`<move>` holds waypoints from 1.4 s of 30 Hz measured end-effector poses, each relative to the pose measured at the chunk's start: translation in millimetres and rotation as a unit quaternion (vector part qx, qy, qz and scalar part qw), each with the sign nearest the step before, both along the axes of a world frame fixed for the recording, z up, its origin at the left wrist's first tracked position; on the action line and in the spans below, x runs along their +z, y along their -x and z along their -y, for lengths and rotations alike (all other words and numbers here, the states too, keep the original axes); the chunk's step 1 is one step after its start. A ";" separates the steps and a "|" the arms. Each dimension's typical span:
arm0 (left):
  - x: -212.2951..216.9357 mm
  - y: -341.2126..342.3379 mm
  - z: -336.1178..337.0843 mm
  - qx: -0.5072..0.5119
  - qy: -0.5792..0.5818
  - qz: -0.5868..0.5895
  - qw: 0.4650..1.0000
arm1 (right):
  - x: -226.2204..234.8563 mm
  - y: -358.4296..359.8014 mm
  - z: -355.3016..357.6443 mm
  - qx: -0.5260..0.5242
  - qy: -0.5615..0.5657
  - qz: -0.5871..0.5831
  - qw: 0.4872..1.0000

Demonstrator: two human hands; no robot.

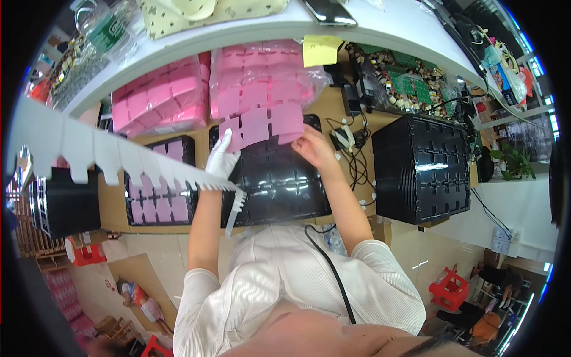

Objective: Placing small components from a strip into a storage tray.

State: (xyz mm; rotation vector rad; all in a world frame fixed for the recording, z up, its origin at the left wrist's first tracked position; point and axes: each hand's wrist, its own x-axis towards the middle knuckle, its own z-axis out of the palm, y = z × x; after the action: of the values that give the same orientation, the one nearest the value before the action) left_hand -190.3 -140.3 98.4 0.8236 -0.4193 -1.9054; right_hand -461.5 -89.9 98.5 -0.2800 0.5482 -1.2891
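A pink slotted sheet (256,128), perhaps foam, is held at its near corners over the far side of a black plastic tray (279,184). My left hand (222,159), in a white glove, pinches the left corner. On the right corner my bare right hand (314,147) has its fingers closed, and the sheet's edge curls up there. Just behind lies a stack of similar pink sheets (256,65) in an opened clear bag; whether the held sheet is fully apart from it I cannot tell. To the left is a black tray (191,205) with pink pieces in its compartments.
More bagged pink sheets (157,98) lie at the far left. A tall stack of black trays (419,169) stands on the right, beside tangled cables (354,154). A white shelf (250,33) crosses the far side. Across the left runs a pale toothed strip (119,152), close to the camera.
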 end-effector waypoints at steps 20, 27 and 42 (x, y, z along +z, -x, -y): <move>2.0 -52.9 -98.4 0.058 -0.085 0.203 0.974 | -9.3 -0.1 -86.9 0.049 0.067 -0.092 0.992; 13.9 -42.3 -119.8 -0.083 -0.005 0.482 0.872 | -20.1 21.8 -118.7 -0.042 -0.137 -0.462 0.875; 66.2 -4.6 -114.9 -0.178 0.142 0.558 0.798 | -32.9 12.3 -152.1 -0.142 -0.149 -0.428 0.880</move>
State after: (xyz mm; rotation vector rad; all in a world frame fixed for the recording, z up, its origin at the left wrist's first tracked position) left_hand -185.6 -25.4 164.6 1.6973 -1.6265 -1.3947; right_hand -473.7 62.2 65.6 -0.5280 1.5798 -1.2970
